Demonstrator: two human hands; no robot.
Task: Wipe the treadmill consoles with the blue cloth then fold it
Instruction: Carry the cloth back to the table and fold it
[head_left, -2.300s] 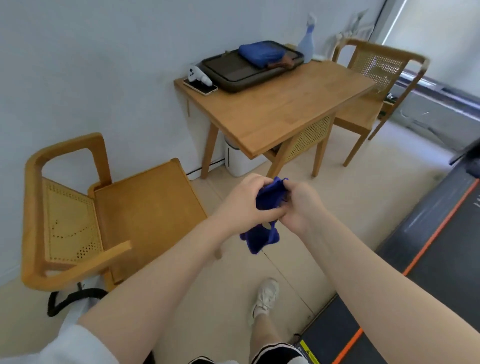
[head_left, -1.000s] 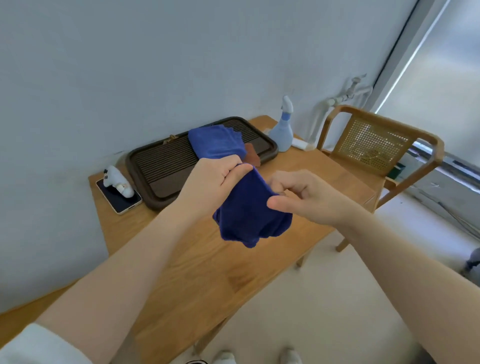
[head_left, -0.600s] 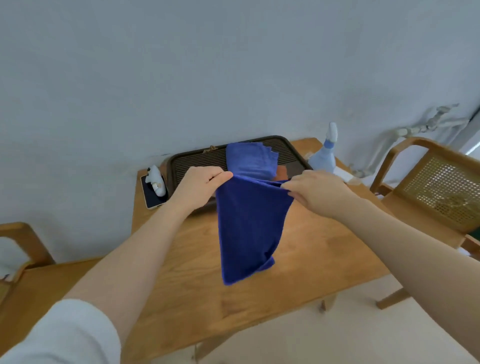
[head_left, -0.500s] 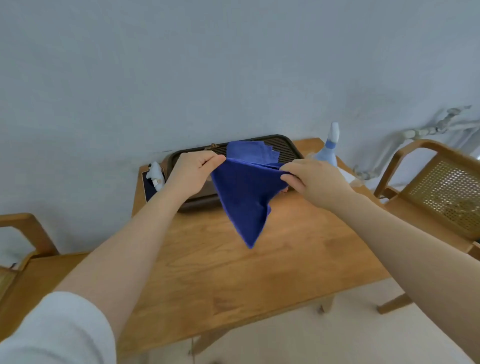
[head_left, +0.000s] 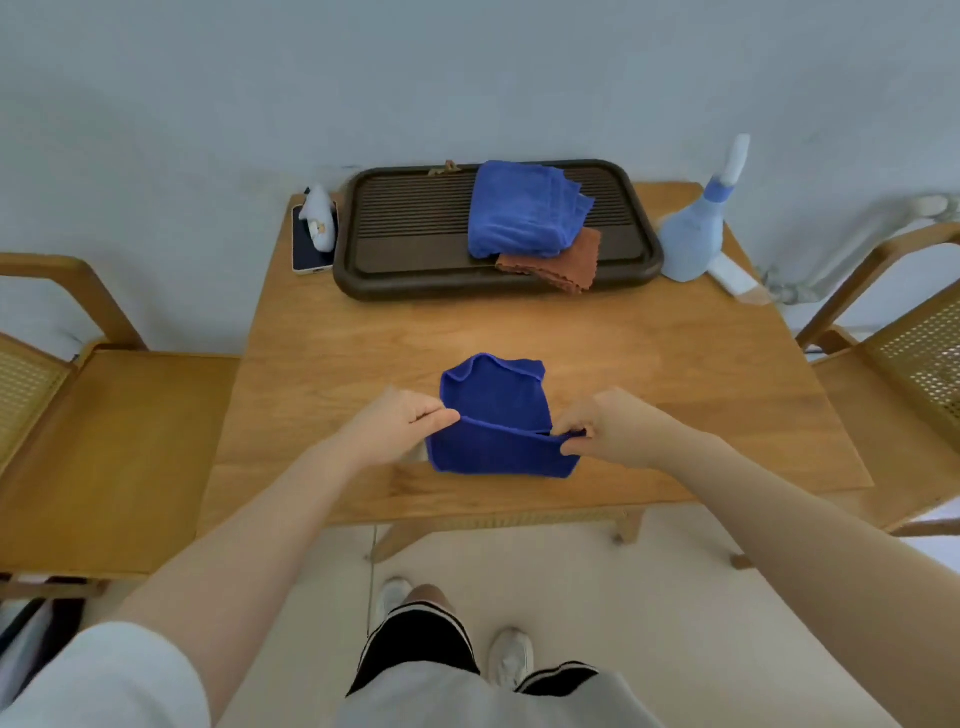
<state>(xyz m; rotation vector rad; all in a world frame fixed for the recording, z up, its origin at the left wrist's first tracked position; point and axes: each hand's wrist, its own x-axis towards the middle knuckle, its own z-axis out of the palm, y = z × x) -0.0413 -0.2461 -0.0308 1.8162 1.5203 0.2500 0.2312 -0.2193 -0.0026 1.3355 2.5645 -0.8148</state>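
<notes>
On the near half of a wooden table, a blue cloth lies partly folded, its far part resting on the wood. The left hand and right hand each pinch one end of its raised fold. The fold's long axis runs left to right, its rounded end pointing away. If either pinch slips, the layers would likely slide crooked
</notes>
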